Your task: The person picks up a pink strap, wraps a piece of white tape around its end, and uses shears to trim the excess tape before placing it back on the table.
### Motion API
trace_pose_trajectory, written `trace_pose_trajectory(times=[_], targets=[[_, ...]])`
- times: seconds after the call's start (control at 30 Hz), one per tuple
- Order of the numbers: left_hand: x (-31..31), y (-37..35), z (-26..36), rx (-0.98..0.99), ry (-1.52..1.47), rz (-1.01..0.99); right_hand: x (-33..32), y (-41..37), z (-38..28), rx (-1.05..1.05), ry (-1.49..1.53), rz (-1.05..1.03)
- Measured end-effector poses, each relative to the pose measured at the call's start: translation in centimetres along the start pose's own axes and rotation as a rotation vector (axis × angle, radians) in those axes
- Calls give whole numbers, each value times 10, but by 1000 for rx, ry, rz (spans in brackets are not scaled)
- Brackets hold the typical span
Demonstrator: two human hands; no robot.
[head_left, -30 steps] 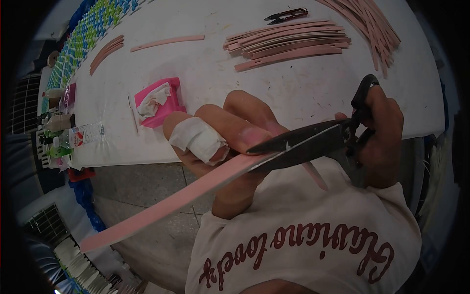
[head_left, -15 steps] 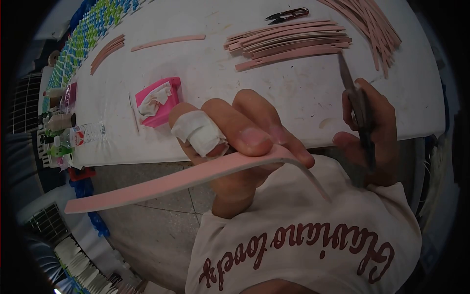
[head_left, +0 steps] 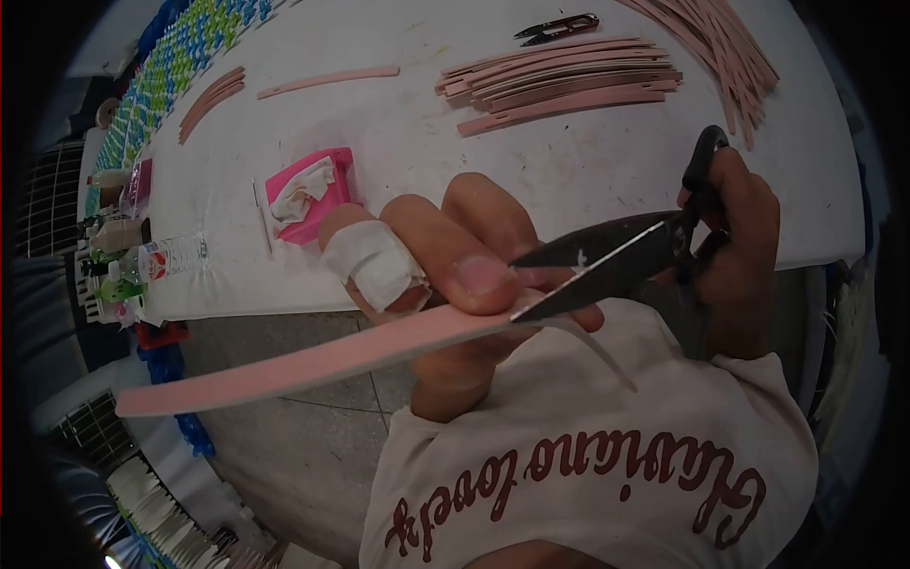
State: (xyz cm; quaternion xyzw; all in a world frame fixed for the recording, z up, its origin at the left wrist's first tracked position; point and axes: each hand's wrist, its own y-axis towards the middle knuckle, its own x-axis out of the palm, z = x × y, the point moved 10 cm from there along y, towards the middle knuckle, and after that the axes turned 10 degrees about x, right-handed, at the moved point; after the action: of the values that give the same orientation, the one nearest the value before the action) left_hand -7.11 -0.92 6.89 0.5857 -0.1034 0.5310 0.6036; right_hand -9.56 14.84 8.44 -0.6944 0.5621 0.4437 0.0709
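Observation:
Between the thumb and fingers of my left hand (head_left: 445, 256) is a pink strap (head_left: 313, 360) with a pale edge, bent over at its right end. White tape (head_left: 374, 266) wraps one fingertip of that hand. My right hand (head_left: 744, 247) grips black-handled scissors (head_left: 616, 256) by the handles. Their blades are parted and point left, with the tips at the strap right beside my left thumb. The lower blade overlaps the strap at its bend in this view.
Stacked pink straps (head_left: 559, 81) lie on the white table (head_left: 408, 142), with black thread snips (head_left: 557, 29) behind them. More straps (head_left: 720, 57) fan out at far right. A pink box (head_left: 327, 204) with tissue and a plastic bottle (head_left: 175, 256) stand left.
The scissors have swung from pointing up to pointing left, their blades opening and reaching the strap. My left hand and the strap have barely moved.

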Motion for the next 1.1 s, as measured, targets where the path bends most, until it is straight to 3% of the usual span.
trace_pose_trajectory(times=[0.1,0.2,0.6,0.7,0.77,1.1], targets=[[2,-2,-1,-18,-31,-16,-6,-6,0,-21,-55,59],[6,-1,-2,-30,-26,-50,-3,-13,9,86,30,8],[18,3,-1,-75,8,-184,-6,-20,-6,-16,-1,49],[19,3,-1,-60,39,-199,-2,-17,5,142,-64,-31],[18,3,-2,-46,53,-193,-5,-18,-4,12,-101,53],[10,2,-1,-1,104,-116,-2,-17,-10,-4,-184,58]])
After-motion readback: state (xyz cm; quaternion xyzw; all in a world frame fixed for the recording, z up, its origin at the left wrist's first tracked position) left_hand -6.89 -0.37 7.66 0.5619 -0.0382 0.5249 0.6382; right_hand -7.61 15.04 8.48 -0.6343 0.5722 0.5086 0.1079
